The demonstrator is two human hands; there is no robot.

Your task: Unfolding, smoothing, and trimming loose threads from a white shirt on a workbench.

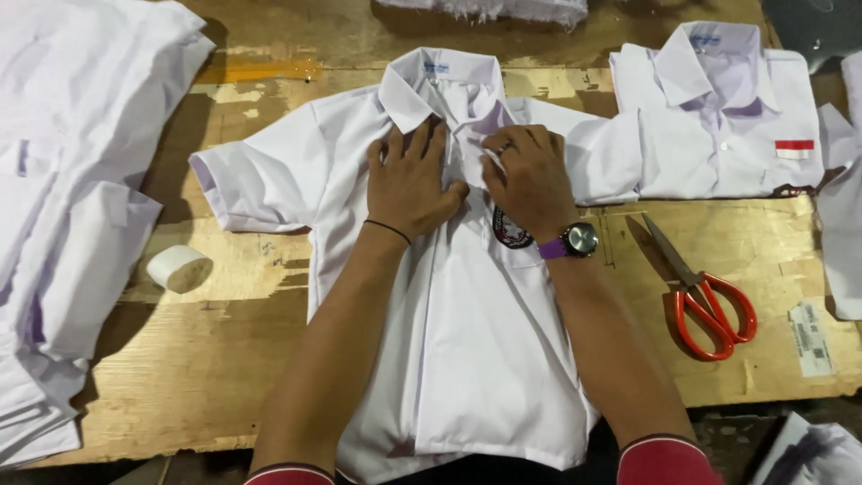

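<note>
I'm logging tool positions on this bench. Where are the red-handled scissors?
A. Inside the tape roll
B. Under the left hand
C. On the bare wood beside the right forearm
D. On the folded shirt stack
C: the scissors lie shut on the wooden table, just outside the right forearm, untouched by either hand.

A white shirt with short sleeves lies flat on its back, collar up, front nearly closed.
</note>
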